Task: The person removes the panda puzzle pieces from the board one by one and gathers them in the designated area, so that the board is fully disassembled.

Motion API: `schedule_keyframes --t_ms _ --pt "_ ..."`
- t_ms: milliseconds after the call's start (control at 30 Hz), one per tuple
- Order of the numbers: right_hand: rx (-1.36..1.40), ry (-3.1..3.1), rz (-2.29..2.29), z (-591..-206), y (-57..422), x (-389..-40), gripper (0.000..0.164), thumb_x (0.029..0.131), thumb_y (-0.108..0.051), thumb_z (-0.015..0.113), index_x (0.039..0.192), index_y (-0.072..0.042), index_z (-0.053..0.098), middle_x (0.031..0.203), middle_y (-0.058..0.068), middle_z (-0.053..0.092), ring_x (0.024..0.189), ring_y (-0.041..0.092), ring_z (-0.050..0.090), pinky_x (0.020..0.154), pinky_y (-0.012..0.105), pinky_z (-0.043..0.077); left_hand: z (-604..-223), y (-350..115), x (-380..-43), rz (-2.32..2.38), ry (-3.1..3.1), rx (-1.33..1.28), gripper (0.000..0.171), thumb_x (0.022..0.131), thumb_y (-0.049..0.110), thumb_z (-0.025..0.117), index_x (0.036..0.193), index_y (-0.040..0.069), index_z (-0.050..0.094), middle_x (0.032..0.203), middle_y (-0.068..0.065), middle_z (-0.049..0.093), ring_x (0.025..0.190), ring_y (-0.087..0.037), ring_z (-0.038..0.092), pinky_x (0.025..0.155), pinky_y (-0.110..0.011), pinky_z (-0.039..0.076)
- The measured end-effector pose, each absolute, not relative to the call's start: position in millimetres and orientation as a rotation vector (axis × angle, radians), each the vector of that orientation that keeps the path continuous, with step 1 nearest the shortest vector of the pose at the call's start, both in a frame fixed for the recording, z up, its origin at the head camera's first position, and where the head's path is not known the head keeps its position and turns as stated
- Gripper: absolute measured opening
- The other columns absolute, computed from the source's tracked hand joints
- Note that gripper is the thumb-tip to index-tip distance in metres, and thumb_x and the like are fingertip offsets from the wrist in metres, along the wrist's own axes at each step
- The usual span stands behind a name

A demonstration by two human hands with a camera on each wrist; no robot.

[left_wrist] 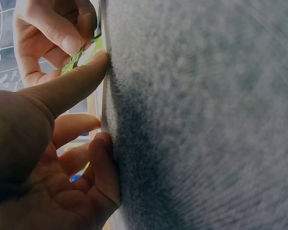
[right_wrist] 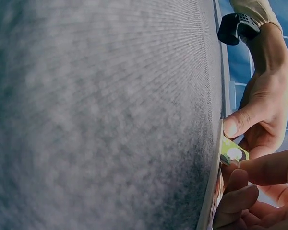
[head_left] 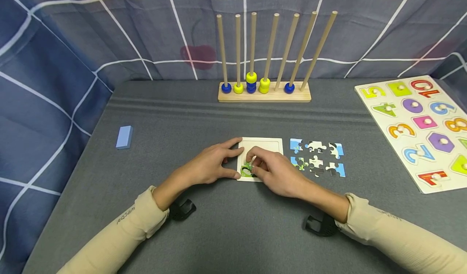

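Observation:
A shallow white puzzle tray [head_left: 262, 144] lies on the table in the head view, with green puzzle pieces at its near left part. My left hand [head_left: 209, 162] rests at the tray's left edge, thumb near the near corner, fingers spread toward the far corner. With thumb and fingertips, my right hand [head_left: 275, 170] pinches a green jigsaw piece [left_wrist: 72, 64], tilted over the tray in the left wrist view. Green, black and white artwork [right_wrist: 234, 152] shows beneath the fingertips in the right wrist view. My right fingers partly hide the tray's inside.
Several loose jigsaw pieces [head_left: 316, 146] lie in two rows right of the tray. Behind stands a wooden peg rack [head_left: 264, 97] with blue and yellow beads. A number-and-shape board [head_left: 386, 148] lies at the right, a blue block [head_left: 124, 137] at the left.

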State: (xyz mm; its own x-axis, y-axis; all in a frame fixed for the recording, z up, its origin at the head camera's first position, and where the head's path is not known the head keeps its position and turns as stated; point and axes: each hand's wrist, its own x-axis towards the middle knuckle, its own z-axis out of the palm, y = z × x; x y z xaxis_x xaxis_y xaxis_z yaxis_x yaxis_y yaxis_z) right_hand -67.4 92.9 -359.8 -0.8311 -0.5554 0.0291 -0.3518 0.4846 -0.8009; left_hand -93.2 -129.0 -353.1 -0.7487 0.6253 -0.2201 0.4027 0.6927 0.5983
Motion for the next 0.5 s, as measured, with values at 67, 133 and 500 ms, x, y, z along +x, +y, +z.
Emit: schedule_keyframes --t_ms 67,133,500 --pt "-0.780 2.497 -1.275 -359.8 92.7 -67.4 0.017 0.093 0.001 0.061 0.103 -0.012 0.063 0.081 -0.003 0.065 0.067 0.007 0.056 0.066 0.033 0.046 -352.4 -129.0 -93.0 0.741 2.494 0.795 0.073 0.086 0.031 0.078 0.147 0.008 0.046 0.160 -0.006 0.027 0.106 -0.021 0.048 0.100 -0.043 0.039" --pt "-0.770 2.500 -1.287 -360.0 92.5 -67.4 0.017 0.092 0.001 0.061 0.103 -0.013 0.063 0.080 -0.003 0.065 0.066 0.007 0.056 0.066 0.033 0.046 -352.0 -128.9 -92.8 0.738 2.494 0.793 0.073 0.086 0.031 0.078 0.147 0.008 0.046 0.160 -0.005 0.027 0.107 -0.022 0.048 0.100 -0.044 0.038" --pt "-0.684 2.454 -1.422 -354.6 95.0 -63.7 0.016 0.091 0.000 0.064 0.099 -0.013 0.062 0.077 -0.002 0.063 0.063 0.010 0.053 0.061 0.030 0.043 -352.3 -128.3 -92.6 0.725 2.499 0.784 0.072 0.086 0.032 0.078 0.147 0.009 0.047 0.160 -0.005 0.027 0.116 -0.023 0.048 0.104 -0.046 0.036"
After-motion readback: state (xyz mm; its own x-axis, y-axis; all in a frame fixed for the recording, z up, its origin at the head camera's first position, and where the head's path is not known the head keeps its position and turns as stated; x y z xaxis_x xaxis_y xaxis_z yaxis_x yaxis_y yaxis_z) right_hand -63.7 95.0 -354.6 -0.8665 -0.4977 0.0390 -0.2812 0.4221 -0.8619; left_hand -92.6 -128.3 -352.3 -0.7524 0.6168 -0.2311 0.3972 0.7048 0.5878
